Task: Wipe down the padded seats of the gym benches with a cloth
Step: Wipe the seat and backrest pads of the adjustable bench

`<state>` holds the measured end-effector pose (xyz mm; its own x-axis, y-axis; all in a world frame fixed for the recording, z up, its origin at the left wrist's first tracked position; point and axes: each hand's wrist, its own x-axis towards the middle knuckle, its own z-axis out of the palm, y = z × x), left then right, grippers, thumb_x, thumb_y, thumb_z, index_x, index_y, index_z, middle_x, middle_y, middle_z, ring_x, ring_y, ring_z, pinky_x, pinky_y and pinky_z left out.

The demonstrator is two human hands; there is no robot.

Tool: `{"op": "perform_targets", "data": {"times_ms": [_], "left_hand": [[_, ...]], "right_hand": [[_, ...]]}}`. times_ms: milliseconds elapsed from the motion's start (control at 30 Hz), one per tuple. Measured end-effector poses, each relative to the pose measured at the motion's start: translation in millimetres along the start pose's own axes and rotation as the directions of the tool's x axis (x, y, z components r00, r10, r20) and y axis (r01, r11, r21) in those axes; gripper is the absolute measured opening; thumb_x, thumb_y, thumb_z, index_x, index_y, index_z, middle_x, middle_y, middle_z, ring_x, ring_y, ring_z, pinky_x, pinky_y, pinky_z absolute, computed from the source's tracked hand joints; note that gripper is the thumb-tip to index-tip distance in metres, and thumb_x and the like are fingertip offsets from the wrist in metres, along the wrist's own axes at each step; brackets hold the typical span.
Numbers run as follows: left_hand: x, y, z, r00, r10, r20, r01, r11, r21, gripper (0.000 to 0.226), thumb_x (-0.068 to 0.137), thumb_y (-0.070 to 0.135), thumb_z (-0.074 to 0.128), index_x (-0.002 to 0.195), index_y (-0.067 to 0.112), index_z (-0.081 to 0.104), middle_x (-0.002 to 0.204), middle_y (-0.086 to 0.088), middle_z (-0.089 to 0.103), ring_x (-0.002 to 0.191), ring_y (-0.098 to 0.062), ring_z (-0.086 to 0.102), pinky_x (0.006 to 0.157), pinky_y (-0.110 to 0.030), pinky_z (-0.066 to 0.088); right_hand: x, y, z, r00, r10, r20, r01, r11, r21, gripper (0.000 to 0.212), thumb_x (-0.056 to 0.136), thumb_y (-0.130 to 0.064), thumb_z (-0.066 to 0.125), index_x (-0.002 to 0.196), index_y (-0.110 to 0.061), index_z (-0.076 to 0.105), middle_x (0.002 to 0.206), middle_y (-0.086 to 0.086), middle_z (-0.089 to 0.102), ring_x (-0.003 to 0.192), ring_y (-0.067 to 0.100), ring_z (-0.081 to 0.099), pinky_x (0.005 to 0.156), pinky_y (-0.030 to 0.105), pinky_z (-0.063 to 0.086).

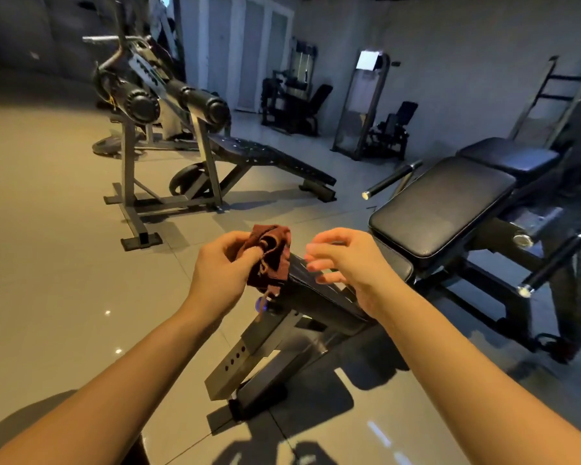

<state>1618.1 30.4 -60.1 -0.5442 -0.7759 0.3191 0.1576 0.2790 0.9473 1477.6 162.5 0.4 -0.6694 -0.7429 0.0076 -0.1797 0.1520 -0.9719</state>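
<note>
Cloth (268, 256) in left hand (220, 268), bunched

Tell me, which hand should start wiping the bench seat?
Probably left. The left hand grips the brown cloth right by the near bench pad. The right hand holds nothing, fingers loose.

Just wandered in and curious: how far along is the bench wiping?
No pad looks visibly wiped yet. The left hand grips a bunched brown cloth over the nearest bench pad; the right hand hovers open beside it. The long black bench and the decline bench look untouched.
</note>
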Motion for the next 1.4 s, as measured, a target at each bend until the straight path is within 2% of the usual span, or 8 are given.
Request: {"op": "perform_targets", "data": {"times_ms": [100, 233, 467, 633, 833, 933, 1200, 1400], "left_hand": [[5, 2, 2, 0.983, -0.182, 0.007, 0.181, 0.975, -0.125, 0.019, 0.101, 0.010, 0.054, 0.107, 0.015, 0.071, 0.096, -0.004, 0.077, 0.094, -0.020, 0.074, 0.077, -0.034, 0.059], [3, 8, 5, 0.960, -0.270, 0.079, 0.280, 0.942, -0.185, 0.028, 0.100, 0.006, 0.046, 0.110, 0.006, 0.072, 0.106, -0.019, 0.074, 0.104, -0.034, 0.069, 0.086, -0.044, 0.057], [5, 10, 8, 0.965, -0.232, 0.126, 0.245, 0.964, -0.099, 0.035, 0.094, 0.037, 0.067, 0.123, 0.017, 0.068, 0.109, -0.003, 0.077, 0.101, -0.018, 0.073, 0.089, -0.039, 0.059], [12, 13, -9, 0.963, -0.247, -0.109, 0.238, 0.968, -0.083, 0.021, 0.096, 0.027, 0.067, 0.116, 0.022, 0.071, 0.102, 0.001, 0.078, 0.095, -0.014, 0.075, 0.076, -0.026, 0.060], [3, -9, -35, 0.883, -0.430, -0.188, 0.460, 0.873, 0.160, 0.021, 0.096, 0.027, 0.068, 0.116, 0.020, 0.068, 0.109, -0.007, 0.072, 0.098, -0.025, 0.069, 0.071, -0.030, 0.054], [1, -16, -22, 0.916, -0.341, -0.210, 0.382, 0.902, 0.203, 0.018, 0.098, 0.026, 0.066, 0.116, 0.022, 0.065, 0.110, -0.002, 0.071, 0.100, -0.020, 0.069, 0.079, -0.034, 0.059], [6, -21, 2, 0.972, -0.161, -0.170, 0.219, 0.882, 0.417, 0.010, 0.092, 0.030, 0.073, 0.101, 0.027, 0.069, 0.095, 0.006, 0.071, 0.093, -0.012, 0.069, 0.087, -0.044, 0.060], [23, -16, 4, 0.989, -0.105, -0.106, 0.148, 0.787, 0.599, 0.007, 0.091, 0.027, 0.074, 0.098, 0.027, 0.071, 0.090, 0.010, 0.071, 0.088, -0.005, 0.067, 0.082, -0.030, 0.058]], "right_hand": [[-2, 10, 3, 0.993, -0.019, 0.112, 0.042, 0.979, -0.199, 0.026, 0.087, -0.035, 0.078, 0.106, -0.017, 0.074, 0.097, -0.002, 0.076, 0.082, 0.006, 0.070, 0.062, 0.016, 0.049], [2, 18, 11, 0.980, 0.016, 0.201, 0.008, 0.993, -0.119, 0.023, 0.089, -0.034, 0.075, 0.097, -0.013, 0.078, 0.080, -0.006, 0.076, 0.068, -0.001, 0.070, 0.053, 0.008, 0.047], [18, 22, 14, 0.971, -0.044, 0.236, 0.090, 0.978, -0.186, 0.021, 0.091, -0.028, 0.075, 0.075, -0.015, 0.070, 0.069, -0.005, 0.070, 0.058, -0.001, 0.067, 0.050, 0.009, 0.045], [32, 17, 2, 0.939, -0.171, 0.299, 0.261, 0.919, -0.296, 0.018, 0.092, -0.036, 0.072, 0.099, -0.019, 0.071, 0.091, -0.008, 0.070, 0.078, 0.003, 0.067, 0.059, 0.010, 0.046], [61, 33, -10, 0.860, -0.307, 0.407, 0.498, 0.682, -0.536, 0.057, 0.088, -0.045, 0.074, 0.137, -0.026, 0.051, 0.129, -0.009, 0.052, 0.115, 0.009, 0.051, 0.087, 0.019, 0.045], [70, 49, 2, 0.797, -0.327, 0.508, 0.583, 0.636, -0.505, 0.077, 0.083, -0.053, 0.076, 0.146, -0.030, 0.039, 0.139, -0.009, 0.048, 0.124, 0.010, 0.047, 0.104, 0.038, 0.048], [94, 76, 17, 0.681, -0.453, 0.576, 0.722, 0.545, -0.426, 0.082, 0.078, -0.073, 0.062, 0.145, -0.032, 0.039, 0.140, -0.013, 0.047, 0.125, 0.005, 0.045, 0.109, 0.042, 0.044], [105, 94, 25, 0.659, -0.534, 0.530, 0.745, 0.561, -0.361, 0.084, 0.076, -0.076, 0.064, 0.144, -0.029, 0.046, 0.139, -0.014, 0.046, 0.128, 0.008, 0.043, 0.109, 0.042, 0.044]]}}
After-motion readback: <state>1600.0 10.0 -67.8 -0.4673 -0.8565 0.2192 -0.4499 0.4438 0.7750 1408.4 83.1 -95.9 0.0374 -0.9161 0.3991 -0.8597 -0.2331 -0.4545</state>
